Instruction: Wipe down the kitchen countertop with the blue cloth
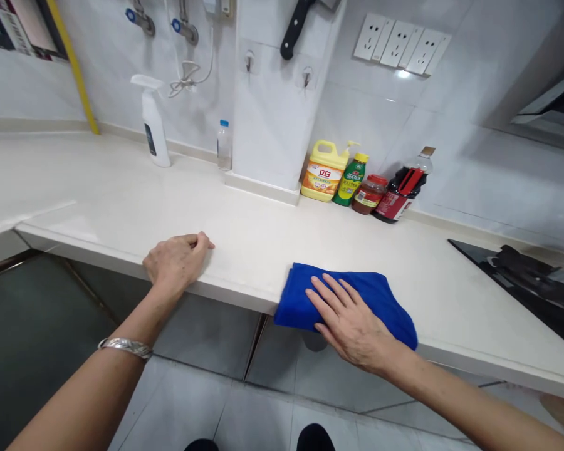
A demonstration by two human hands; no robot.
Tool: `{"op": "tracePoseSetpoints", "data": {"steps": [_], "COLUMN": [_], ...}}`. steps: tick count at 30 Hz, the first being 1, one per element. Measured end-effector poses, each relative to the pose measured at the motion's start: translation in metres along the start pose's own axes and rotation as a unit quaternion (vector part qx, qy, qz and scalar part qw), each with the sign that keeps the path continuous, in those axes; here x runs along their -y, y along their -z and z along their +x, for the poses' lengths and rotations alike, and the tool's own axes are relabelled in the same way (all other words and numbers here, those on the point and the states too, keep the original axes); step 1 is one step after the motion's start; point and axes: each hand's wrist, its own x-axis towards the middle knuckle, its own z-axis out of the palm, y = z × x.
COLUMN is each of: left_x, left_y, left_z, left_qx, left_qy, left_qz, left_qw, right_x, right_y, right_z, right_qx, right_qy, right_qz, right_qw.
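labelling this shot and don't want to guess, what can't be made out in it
All in the head view:
Left hand: palm hidden by the back of the hand.
Blue cloth: the part under the right hand is covered by it.
Knife: most of its blade is cut off by the top edge.
Black panel: cut off by the right edge.
White spray bottle: label print too small and blurred to read.
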Motion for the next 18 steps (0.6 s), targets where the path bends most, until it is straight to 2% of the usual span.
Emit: {"op": "tracePoseSetpoints", "data": {"steps": [6,11,14,18], "left_x": [0.004,0.004,0.001,-0.004], "left_y": [-0.003,0.002,0.002,0.002], "left_z": [0.003,0.008,0.012,0.015], "left_qx": [-0.009,-0.008,-0.015,-0.01], "left_qy": [-0.009,0.01,0.027,0.047], "left_qz": [-0.003,0.046,0.069,0.08], "left_qw": [1.0,0.999,0.997,0.996], "right_x": [0.064,0.111,0.117,0.1], "right_y": [0.002,-0.006,-0.008,-0.005], "right_z": [0.089,0.152,0.163,0.139], "right_qx": [-0.02,-0.098,-0.136,-0.153], "right_qy": [0.004,0.003,-0.005,0.034], "right_qz": [0.03,0.038,0.025,0.0], "right_qw": [0.999,0.994,0.99,0.988]}}
